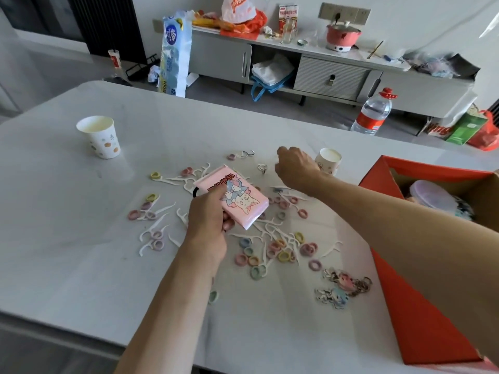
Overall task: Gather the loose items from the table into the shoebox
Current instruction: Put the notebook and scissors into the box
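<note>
One pink tissue packet (237, 201) is lifted above the middle of the table (81, 238), printed face up. Its long axis runs on a diagonal, from the far left down toward the near right edge. The left hand (208, 222) grasps it from the near-left side, with the thumb across the printed face and the fingers curled underneath.

The right hand (295, 168) is well apart from the packet, beyond it and to its right. It reaches toward the far edge with its back to the camera and its fingers bent downward. Whether it has anything in its grasp cannot be told. A small paper cup (328, 160) stands upright just beside it, and two small metal rings (262, 167) lie on the tabletop to its left.

Many pastel hair ties (280, 249) and white floss picks (172, 181) lie scattered under and around the packet, thickest toward the near right. A few cartoon keychains (343, 287) lie in a clump nearer the near edge, close to the shoebox (421, 314). That box, red outside and brown inside, sits open along the right edge of the table, with a clear lidded container (429, 195) in it. The right forearm passes over its near wall.

A larger paper cup (101, 137) stands upright toward the far left corner.
</note>
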